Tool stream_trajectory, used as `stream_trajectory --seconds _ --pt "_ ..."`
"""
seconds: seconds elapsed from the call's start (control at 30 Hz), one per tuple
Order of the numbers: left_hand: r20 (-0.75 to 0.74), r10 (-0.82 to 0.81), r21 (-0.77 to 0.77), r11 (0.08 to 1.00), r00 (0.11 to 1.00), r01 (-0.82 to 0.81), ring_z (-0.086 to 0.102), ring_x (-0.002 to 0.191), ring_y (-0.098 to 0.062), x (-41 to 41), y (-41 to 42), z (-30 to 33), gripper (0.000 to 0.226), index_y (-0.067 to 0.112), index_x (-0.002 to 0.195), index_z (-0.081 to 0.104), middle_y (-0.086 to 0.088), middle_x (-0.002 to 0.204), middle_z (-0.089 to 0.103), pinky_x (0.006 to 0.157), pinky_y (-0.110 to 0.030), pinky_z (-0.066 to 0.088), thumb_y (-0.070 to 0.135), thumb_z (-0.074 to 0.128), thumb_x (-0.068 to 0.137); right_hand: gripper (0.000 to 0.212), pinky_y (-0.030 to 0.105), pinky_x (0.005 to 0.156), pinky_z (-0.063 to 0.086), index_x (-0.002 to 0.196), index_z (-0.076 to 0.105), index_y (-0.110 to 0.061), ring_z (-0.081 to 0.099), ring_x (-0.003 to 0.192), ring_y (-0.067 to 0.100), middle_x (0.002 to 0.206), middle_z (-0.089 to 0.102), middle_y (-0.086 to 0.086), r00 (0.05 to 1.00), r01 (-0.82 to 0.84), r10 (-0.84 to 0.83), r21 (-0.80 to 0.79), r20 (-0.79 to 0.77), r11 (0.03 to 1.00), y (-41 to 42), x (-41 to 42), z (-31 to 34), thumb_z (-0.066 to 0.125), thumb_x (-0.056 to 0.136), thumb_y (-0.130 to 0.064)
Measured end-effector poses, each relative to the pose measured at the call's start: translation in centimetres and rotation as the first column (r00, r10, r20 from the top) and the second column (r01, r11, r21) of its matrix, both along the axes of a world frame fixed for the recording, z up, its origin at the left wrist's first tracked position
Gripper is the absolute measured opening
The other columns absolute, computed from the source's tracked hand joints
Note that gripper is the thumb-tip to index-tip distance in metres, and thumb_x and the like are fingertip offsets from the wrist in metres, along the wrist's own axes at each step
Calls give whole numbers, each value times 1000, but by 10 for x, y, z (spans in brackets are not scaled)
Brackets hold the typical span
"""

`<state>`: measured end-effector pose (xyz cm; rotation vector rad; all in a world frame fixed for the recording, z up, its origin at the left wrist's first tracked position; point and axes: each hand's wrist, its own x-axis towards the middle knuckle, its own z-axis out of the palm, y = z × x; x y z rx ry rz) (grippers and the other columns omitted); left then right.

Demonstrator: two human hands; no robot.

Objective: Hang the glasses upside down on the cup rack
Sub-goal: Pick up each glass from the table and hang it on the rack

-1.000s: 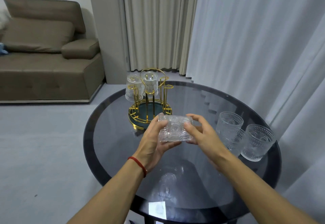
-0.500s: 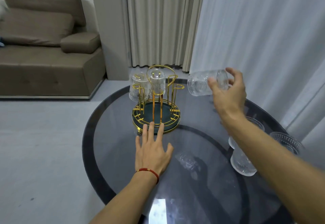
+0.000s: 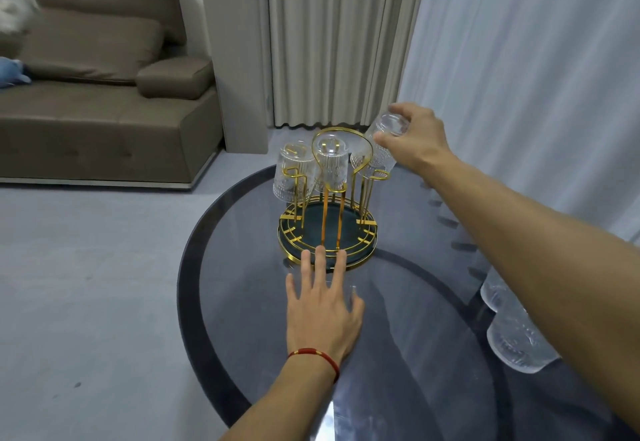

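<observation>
A gold wire cup rack (image 3: 327, 232) with a dark round base stands on the round glass table (image 3: 398, 336). Two clear embossed glasses hang upside down on it, one on the left (image 3: 292, 172) and one in the middle (image 3: 333, 163). My right hand (image 3: 415, 139) grips the base of a third glass (image 3: 379, 148), tilted mouth down over the rack's right prong. My left hand (image 3: 322, 305) lies flat on the table, fingers spread, fingertips touching the rack's front rim. Two more glasses (image 3: 516, 336) stand at the right, partly hidden by my right forearm.
A brown sofa (image 3: 97, 94) stands at the back left on the grey floor. Beige curtains (image 3: 332, 38) and white sheer curtains (image 3: 536, 77) hang close behind and to the right of the table.
My right hand carried the glass from in front of me up and left, turning it mouth down over the rack's right prong. My left hand let go and settled flat by the rack's base.
</observation>
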<state>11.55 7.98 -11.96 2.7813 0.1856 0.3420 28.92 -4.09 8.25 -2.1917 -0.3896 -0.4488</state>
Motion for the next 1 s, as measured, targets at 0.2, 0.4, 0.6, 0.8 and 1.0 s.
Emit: stream_trajectory --seconds 0.2,0.4,0.6,0.8,1.0 --pt "10 -6 -4 1000 1000 6 -17 154 -27 -1 0 2 71 36 160 -3 -4 171 -7 125 -56 4 49 32 99 62 29 106 38 147 57 -18 50 139 22 150 56 5 982 -137 138 14 -131 990 -7 18 -9 79 89 -18" --pt "17 -2 -7 1000 1000 2 -15 155 -27 -2 -2 4 72 35 160 -1 -4 171 -4 125 -56 5 48 33 99 62 45 122 36 146 58 -18 46 144 23 152 55 4 934 -263 264 38 -240 964 -14 29 -11 79 88 -5" --pt "0 -5 -1 1000 1000 5 -17 154 -28 -2 -2 4 71 35 160 -4 -4 171 -6 125 -56 3 48 33 100 77 32 111 41 149 53 -14 47 141 19 150 56 2 903 -336 312 -33 -297 941 -13 36 -10 86 80 -5" --pt "4 -2 6 1000 1000 2 -17 154 -27 -2 -2 3 70 35 160 -3 -4 171 -7 125 -56 3 48 32 100 79 40 108 50 147 55 -13 51 138 21 145 59 2 880 -360 341 5 -331 933 -8 43 -23 88 75 -2" --pt "2 2 16 1000 1000 -2 -16 155 -28 -2 -2 3 71 35 160 -2 -4 171 -6 125 -56 3 48 33 100 79 29 87 53 147 54 -15 57 128 23 136 59 -1 853 -321 327 86 -406 943 -8 43 -26 87 76 -4"
